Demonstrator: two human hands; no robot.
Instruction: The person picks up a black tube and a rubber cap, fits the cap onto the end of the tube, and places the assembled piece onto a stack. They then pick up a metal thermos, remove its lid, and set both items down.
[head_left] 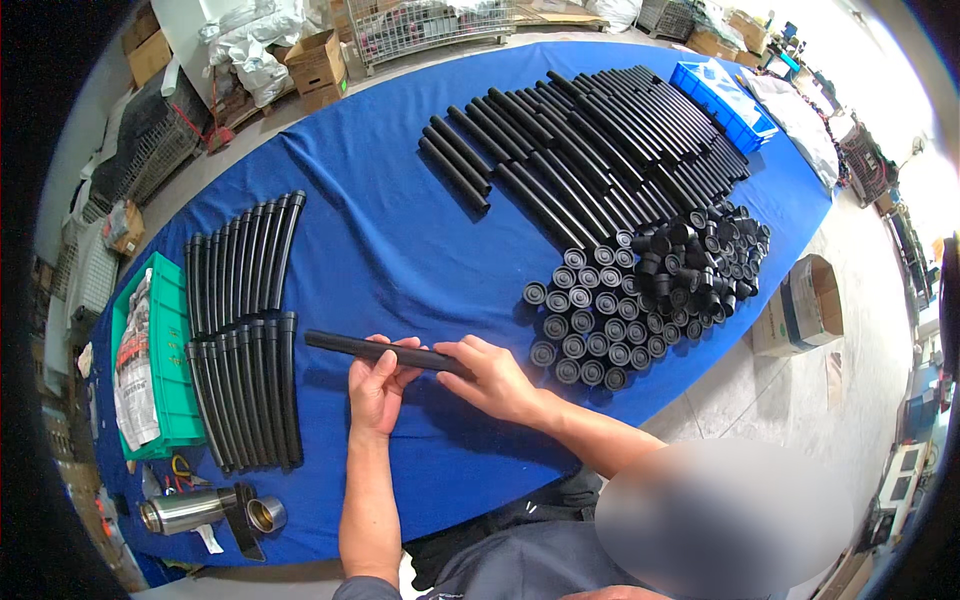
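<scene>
A black tube (428, 359) is held nearly level above the blue cloth, tilted slightly down to the right. My left hand (377, 388) grips it around its middle from below, thumb on the near side. At the tube's right end my right hand (497, 382) is closed over it, and the palm hides that tip. To the left lie two rows of black tubes with wider end caps (245, 390). Round black caps (600, 320) stand grouped to the right of my right hand, some heaped in a pile. Beyond them, many plain black tubes (580, 140) lie side by side.
A green crate (180, 390) with packaging inside sits at the left edge. Near it are a steel flask (185, 512) and a metal cup (266, 514). A blue crate (725, 105) stands far right on the blue-covered table (350, 240). An open cardboard box (798, 305) is beside the table.
</scene>
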